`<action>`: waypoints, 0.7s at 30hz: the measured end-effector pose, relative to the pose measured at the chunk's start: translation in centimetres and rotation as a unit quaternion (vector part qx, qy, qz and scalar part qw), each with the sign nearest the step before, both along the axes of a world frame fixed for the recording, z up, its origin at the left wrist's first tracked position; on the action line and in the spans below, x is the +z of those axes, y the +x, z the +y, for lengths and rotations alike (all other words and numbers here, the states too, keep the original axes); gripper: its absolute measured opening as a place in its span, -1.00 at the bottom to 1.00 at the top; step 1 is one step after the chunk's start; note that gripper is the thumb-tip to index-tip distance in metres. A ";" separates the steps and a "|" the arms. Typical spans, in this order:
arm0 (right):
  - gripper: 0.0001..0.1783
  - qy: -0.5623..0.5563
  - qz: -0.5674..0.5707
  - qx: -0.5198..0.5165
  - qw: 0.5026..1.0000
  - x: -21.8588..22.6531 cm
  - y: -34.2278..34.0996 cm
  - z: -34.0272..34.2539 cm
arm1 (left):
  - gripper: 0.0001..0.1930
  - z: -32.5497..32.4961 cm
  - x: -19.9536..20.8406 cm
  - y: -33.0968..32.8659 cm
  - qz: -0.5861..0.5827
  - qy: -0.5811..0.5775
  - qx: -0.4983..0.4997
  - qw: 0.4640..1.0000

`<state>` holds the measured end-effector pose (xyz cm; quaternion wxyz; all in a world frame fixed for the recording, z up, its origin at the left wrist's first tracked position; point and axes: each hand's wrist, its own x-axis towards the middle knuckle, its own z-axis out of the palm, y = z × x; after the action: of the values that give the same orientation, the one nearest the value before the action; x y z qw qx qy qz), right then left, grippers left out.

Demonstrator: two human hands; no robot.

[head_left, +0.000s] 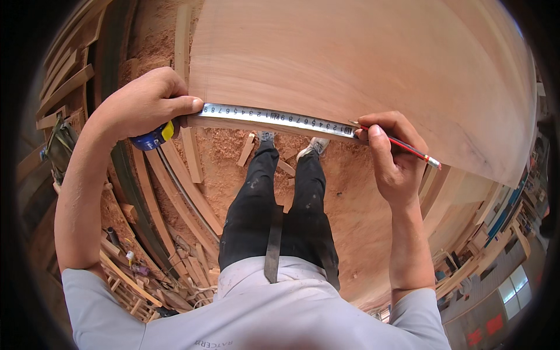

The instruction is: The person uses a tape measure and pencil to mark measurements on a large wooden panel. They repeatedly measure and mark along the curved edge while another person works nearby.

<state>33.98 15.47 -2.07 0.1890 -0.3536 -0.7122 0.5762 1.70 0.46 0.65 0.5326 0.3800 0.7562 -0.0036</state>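
Note:
A large pale plywood sheet (350,64) spreads out in front of me. Along its near edge lies the silver blade of a tape measure (256,113), pulled out from left to right. My left hand (153,102) is closed at the sheet's left corner, its thumb pressing the blade; the blue and yellow tape case (153,137) hangs just under that hand. My right hand (396,149) pinches a red and black pencil (413,150) at the blade's right end. The pencil's tip points left, at the blade's upper edge on the wood.
Long wooden strips (175,192) and a dark rail lie on the sawdust-covered floor (361,233) to the left. Offcuts (246,149) lie near my feet. More boards (466,204) stand at the right, and timber pieces (67,87) are piled at the far left.

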 end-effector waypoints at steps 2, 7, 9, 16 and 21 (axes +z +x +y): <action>-0.87 0.024 -0.011 0.004 1.000 0.0 -0.1 0.1 | -0.61 0.1 0.1 0.0 -0.005 -0.001 -0.001 1.000; -0.89 0.059 -0.012 0.030 0.998 -0.1 -0.3 0.3 | -0.58 -0.3 -0.2 -0.3 -0.010 0.009 0.003 1.000; -0.90 0.074 -0.015 0.042 0.996 0.0 -0.3 0.5 | -0.56 -0.4 -0.3 -0.3 -0.023 0.014 0.012 1.000; -0.91 0.097 -0.019 0.050 0.994 -0.1 -0.5 0.5 | -0.54 -0.5 -0.5 -0.3 -0.033 0.019 0.019 0.999; -0.91 0.099 -0.027 0.053 0.993 0.1 -0.5 0.6 | -0.54 -0.6 -0.6 -0.6 -0.043 0.024 0.016 0.999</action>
<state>33.51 16.02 -1.97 0.1726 -0.3103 -0.7882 0.5026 1.10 -0.17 0.07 0.5554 0.3802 0.7385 0.0396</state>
